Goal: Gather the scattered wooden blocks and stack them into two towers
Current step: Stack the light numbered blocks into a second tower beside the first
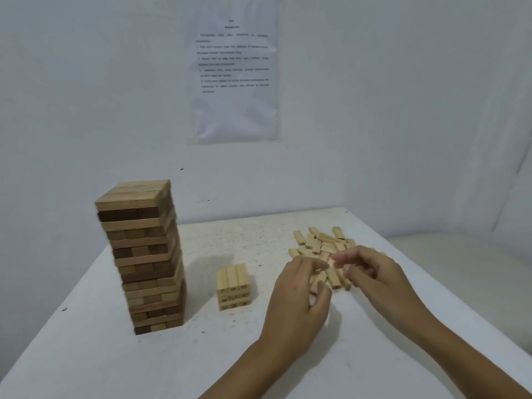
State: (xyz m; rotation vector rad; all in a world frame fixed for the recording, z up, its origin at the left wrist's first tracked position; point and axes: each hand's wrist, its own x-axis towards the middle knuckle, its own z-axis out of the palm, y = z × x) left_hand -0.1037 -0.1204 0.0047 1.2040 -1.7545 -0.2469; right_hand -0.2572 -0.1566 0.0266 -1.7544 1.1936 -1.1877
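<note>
Speckled white table (86, 355) in a white-walled corner (345, 168) holds scattered wooden blocks (319, 243).

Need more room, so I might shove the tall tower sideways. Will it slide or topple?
It would probably topple if pushed high: the tall tower has many layers on a narrow base. Its layers look slightly askew, so blocks may shift. A low, slow push across the table might slide it.

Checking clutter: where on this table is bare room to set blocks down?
Bare table lies between the tall tower and the small stack, behind that stack toward the wall, and along the near edge. Crowded at right: loose pile, with left hand and right hand over it.
</note>
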